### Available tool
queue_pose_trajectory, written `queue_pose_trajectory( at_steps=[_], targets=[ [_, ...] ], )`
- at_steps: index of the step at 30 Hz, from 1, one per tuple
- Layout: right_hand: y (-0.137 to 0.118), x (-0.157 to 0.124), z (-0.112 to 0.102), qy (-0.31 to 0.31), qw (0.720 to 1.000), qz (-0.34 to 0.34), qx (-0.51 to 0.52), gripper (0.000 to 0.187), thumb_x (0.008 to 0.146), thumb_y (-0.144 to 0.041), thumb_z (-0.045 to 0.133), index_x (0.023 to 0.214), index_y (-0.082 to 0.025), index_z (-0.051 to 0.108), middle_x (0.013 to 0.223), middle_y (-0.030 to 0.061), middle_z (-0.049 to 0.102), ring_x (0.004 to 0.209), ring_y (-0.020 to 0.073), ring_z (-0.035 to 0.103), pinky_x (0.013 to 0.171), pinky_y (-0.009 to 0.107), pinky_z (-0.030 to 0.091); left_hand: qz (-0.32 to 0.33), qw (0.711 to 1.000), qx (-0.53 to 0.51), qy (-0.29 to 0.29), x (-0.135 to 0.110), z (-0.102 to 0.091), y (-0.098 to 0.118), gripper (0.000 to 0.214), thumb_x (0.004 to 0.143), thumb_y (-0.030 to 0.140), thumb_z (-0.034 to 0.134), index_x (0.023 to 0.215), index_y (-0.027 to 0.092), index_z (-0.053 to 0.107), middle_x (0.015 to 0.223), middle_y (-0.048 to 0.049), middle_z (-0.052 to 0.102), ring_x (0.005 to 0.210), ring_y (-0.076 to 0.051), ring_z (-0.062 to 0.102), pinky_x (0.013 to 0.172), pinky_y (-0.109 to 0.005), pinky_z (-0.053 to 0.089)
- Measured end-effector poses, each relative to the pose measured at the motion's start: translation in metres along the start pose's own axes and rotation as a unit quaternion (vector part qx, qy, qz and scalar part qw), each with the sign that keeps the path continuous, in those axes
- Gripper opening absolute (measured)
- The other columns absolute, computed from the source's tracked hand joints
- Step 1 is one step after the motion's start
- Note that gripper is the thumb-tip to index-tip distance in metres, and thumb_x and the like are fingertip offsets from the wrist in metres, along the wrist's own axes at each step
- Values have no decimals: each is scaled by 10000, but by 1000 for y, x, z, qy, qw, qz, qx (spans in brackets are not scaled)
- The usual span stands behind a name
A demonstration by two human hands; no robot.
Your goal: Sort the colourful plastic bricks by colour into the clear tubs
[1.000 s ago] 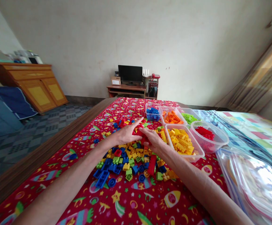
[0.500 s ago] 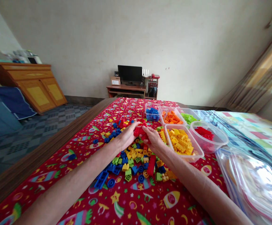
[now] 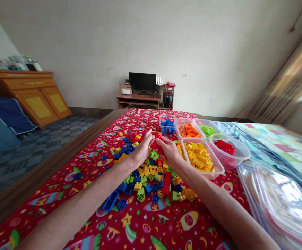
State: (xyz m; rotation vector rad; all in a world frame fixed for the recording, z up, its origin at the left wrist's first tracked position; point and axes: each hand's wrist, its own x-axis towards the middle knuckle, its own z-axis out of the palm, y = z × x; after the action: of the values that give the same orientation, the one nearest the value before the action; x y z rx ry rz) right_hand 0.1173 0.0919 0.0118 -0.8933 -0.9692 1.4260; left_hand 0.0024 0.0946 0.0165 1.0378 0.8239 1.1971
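My left hand (image 3: 140,151) and my right hand (image 3: 170,151) are cupped together around a bunch of red bricks (image 3: 157,143), lifted a little above a heap of mixed coloured bricks (image 3: 147,173) on the red patterned cloth (image 3: 145,225). Just right of my hands stands a clear tub of yellow bricks (image 3: 200,158). Beyond it a round clear bowl (image 3: 230,151) holds red bricks.
Clear tubs of blue bricks (image 3: 167,125), orange bricks (image 3: 188,130) and green bricks (image 3: 208,130) stand in a row at the back. Clear plastic bags (image 3: 278,205) lie at the right. The table's wooden edge (image 3: 36,177) runs along the left, with floor beyond.
Both hands have closed together on the red bricks and lifted them slightly off the heap, drifting a little away from me.
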Motion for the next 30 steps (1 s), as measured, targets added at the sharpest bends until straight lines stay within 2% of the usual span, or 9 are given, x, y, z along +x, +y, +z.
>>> queue_pose_trajectory(
  at_steps=[4, 7, 10, 16, 22, 27, 30],
  targets=[
    [-46, 5, -19, 22, 996, -81, -33, 353, 607, -434, 742, 731, -181, 530, 511, -72, 527, 389, 37, 434, 291, 130, 184, -8, 999, 31, 41, 1, -1, 10, 371, 963, 352, 380, 1327, 285, 418, 1316, -75, 522, 1254, -170, 456, 1031, -338, 381],
    [-80, 7, -44, 36, 985, -148, -80, 350, 624, -438, 744, 722, -174, 535, 525, -55, 554, 377, 31, 422, 292, 132, 178, -15, 998, 34, 50, 4, -6, 12, 335, 952, 338, 401, 1269, 250, 461, 1247, -99, 558, 1119, -184, 560, 972, -355, 437],
    [-98, 7, -67, 47, 982, -168, -78, 358, 629, -432, 752, 762, -178, 539, 557, -48, 569, 395, 31, 433, 295, 122, 167, -9, 999, 28, 42, 7, -11, 12, 279, 936, 323, 429, 1179, 217, 513, 1162, -101, 594, 981, -182, 625, 887, -348, 488],
    [-101, 13, -88, 69, 985, -153, -50, 392, 578, -415, 782, 766, -171, 540, 577, -40, 574, 427, 39, 469, 289, 114, 159, 1, 1000, 7, 25, 7, -14, 16, 229, 906, 313, 482, 1084, 186, 548, 1016, -78, 640, 863, -176, 661, 787, -324, 527],
    [-104, 20, -110, 140, 960, -171, -175, 365, 603, -451, 745, 706, -151, 563, 533, -18, 595, 378, 41, 437, 300, 138, 199, 0, 1000, 20, 7, 7, -14, 17, 184, 883, 258, 504, 1034, 177, 572, 992, -67, 645, 836, -175, 676, 785, -326, 529],
    [-101, 30, -124, 119, 956, -135, -231, 365, 599, -458, 742, 657, -145, 563, 504, -13, 588, 362, 41, 411, 309, 152, 215, 3, 1000, 28, 3, 8, -16, 18, 197, 862, 253, 530, 1034, 171, 580, 1021, -82, 639, 822, -173, 680, 765, -322, 537],
    [-96, 36, -127, 113, 963, -120, -215, 375, 586, -456, 752, 672, -140, 569, 506, -14, 583, 366, 39, 409, 304, 146, 191, 6, 999, 33, 5, 10, -19, 20, 200, 862, 248, 522, 1033, 165, 584, 1049, -88, 634, 824, -171, 681, 758, -308, 543]
  ],
)
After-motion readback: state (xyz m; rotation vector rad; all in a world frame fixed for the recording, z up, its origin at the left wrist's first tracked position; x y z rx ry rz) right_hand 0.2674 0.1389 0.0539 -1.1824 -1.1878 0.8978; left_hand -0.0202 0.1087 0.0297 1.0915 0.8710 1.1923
